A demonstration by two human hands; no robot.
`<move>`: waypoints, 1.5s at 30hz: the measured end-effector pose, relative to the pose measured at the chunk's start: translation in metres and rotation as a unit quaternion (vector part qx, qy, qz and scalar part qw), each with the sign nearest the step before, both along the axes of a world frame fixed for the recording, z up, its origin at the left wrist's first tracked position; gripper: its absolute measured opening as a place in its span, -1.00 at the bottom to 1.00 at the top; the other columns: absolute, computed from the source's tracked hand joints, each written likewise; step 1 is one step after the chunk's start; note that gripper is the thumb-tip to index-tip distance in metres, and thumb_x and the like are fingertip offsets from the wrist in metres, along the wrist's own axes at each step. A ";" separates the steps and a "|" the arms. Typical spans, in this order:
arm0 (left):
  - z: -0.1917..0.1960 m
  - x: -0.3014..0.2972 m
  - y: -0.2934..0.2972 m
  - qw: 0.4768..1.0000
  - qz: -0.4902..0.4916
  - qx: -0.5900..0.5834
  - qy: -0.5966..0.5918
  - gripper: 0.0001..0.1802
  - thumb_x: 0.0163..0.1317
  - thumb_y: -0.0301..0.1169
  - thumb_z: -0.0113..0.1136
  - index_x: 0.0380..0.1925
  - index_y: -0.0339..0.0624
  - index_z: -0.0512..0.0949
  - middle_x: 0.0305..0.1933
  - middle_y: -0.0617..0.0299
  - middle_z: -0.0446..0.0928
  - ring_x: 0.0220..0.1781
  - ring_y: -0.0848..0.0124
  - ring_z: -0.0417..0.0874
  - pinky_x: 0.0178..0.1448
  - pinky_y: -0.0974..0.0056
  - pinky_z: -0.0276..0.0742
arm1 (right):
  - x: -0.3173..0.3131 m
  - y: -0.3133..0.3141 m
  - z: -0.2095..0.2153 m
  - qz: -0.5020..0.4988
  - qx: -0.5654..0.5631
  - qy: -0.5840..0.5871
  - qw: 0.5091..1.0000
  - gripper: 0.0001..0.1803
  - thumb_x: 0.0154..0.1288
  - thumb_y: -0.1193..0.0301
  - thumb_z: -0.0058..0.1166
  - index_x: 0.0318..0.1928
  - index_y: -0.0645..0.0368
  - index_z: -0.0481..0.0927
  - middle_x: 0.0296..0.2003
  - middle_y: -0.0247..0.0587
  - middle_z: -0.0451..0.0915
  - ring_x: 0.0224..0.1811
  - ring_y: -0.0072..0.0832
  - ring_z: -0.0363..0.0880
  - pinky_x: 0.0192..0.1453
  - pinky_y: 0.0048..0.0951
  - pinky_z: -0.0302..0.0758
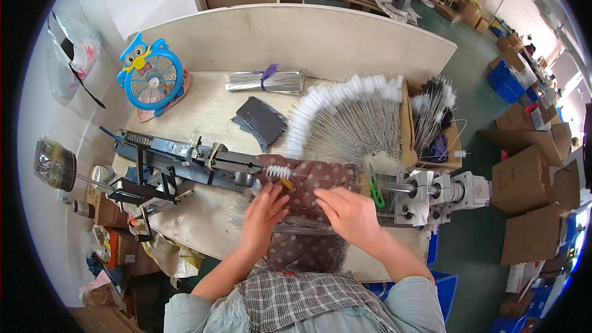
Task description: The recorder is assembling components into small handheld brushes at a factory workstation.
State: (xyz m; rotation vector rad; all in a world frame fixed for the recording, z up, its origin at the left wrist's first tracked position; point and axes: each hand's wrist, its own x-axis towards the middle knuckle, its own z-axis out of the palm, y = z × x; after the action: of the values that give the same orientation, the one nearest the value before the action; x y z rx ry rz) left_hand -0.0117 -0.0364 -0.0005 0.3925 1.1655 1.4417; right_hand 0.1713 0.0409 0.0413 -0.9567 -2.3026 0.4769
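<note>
I am looking down at a pale wooden workbench [203, 111] with a long blue-grey machine [185, 163] lying across it; I am placing everything else relative to that machine.

My left hand [264, 209] is resting just in front of the machine's right end, fingers spread fairly wide and pointing up toward a small white bristle brush [278, 172]. That brush is sitting at the machine's tip, above my left fingertips; I cannot tell whether the fingers are actually touching it. My right hand [346, 213] is lying to the right of the machine, palm down and open, fingers loosely extended, pressing on a brown dotted cloth [314, 179] that is draping over the bench edge toward me. Neither hand is visibly gripping anything.

Under both hands, thin wires [296, 225] are lying on the cloth. Behind the machine's right end, a fan of finished white-tipped wire brushes [345, 114] is spreading across the bench. Further right of the machine, a grey metal motor unit [441, 194] is standing in line with it, with a green clip [376, 194] between. Behind the machine, a dark flat pouch [262, 120] and a tied bundle of wires [265, 81] are lying. A blue owl-shaped fan [151, 77] is standing behind the machine's left end. A cardboard box [431, 126] of brushes is sitting beyond the fan of brushes.
</note>
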 end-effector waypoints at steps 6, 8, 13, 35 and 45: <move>-0.062 -0.119 -0.070 0.957 0.283 -0.058 -0.004 -0.53 0.27 -0.08 0.06 0.06 -0.12 0.41 -0.10 0.26 0.50 -0.12 0.39 0.49 -0.12 0.30 0.41 | 0.027 -0.024 -0.073 -0.013 -0.144 -0.140 0.980 -0.80 0.19 0.34 0.11 -0.17 0.05 0.63 -0.30 -0.27 0.62 -0.30 -0.28 0.62 -0.29 -0.31 0.55; -0.102 -0.194 -0.121 0.908 0.397 -0.038 -0.125 -0.58 0.21 -0.02 0.12 -0.09 -0.07 0.49 -0.32 0.35 0.49 -0.33 0.46 0.44 -0.25 0.36 0.37 | 0.026 -0.025 -0.075 0.008 -0.144 -0.167 0.975 -0.83 0.17 0.37 0.09 -0.21 0.09 0.62 -0.34 -0.23 0.60 -0.33 -0.25 0.61 -0.31 -0.26 0.54; -0.125 -0.321 -0.205 0.836 0.542 -0.028 0.082 -0.67 0.18 -0.01 0.20 -0.36 -0.02 0.55 -0.51 0.45 0.46 -0.50 0.58 0.50 -0.51 0.50 0.33 | 0.023 -0.017 -0.069 0.039 -0.106 -0.213 0.970 -0.88 0.16 0.43 0.07 -0.28 0.13 0.60 -0.39 -0.19 0.54 -0.34 -0.21 0.60 -0.32 -0.23 0.54; -0.013 0.018 0.016 0.989 0.055 -0.134 -0.035 -0.85 0.27 -0.33 0.05 -0.21 -0.10 0.39 -0.28 0.30 0.45 -0.27 0.40 0.49 -0.12 0.19 0.50 | 0.049 -0.034 -0.057 -0.031 -0.146 -0.197 0.969 -0.81 0.18 0.48 0.00 -0.17 0.13 0.57 -0.32 -0.14 0.54 -0.30 -0.13 0.59 -0.28 -0.18 0.55; 0.092 -0.051 0.009 0.862 -0.063 -0.048 -0.500 -0.43 0.39 0.07 -0.30 -0.26 -0.20 0.51 -0.67 0.29 0.38 -0.77 0.56 0.20 -0.56 0.33 0.28 | 0.051 -0.026 -0.018 -0.043 -0.122 -0.311 0.942 -0.76 -0.02 0.59 0.01 -0.25 0.23 0.44 -0.32 -0.06 0.41 -0.30 -0.11 0.56 -0.28 -0.24 0.57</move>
State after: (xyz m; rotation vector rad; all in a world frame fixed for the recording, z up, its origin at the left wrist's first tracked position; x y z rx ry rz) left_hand -0.0627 -0.0276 0.0911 -0.3439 0.3374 1.1924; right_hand 0.2221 0.0152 0.0231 -1.4951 -2.7811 0.4774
